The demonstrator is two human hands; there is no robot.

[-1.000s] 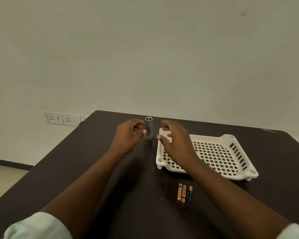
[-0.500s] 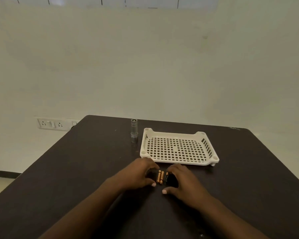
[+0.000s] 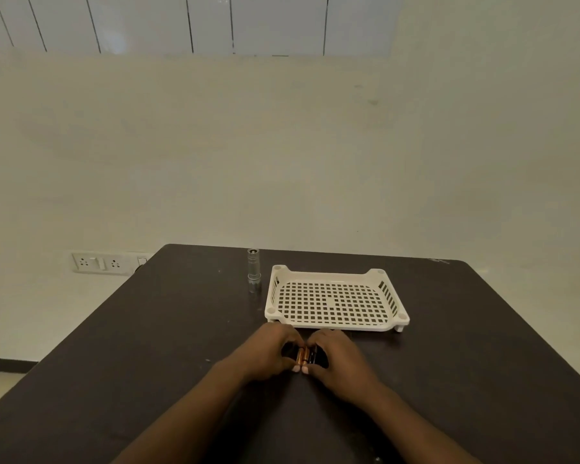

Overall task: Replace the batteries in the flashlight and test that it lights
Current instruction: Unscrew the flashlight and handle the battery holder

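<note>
Both hands have closed in — left hand (image 3: 271, 353) and right hand (image 3: 336, 357) now pinch the batteries (image 3: 306, 355) together near the tray (image 3: 336, 324); gathering step. Next: carry them to the upright flashlight (image 3: 253, 270), far left.

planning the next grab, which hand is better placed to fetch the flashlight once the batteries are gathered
Left, probably. The flashlight stands upright on the table, left of the white tray, on the left hand side. Both hands cup the batteries; the right hand would cross over.

Batteries (image 3: 304, 355) partly hidden – count unclear; forearms cut off.
</note>
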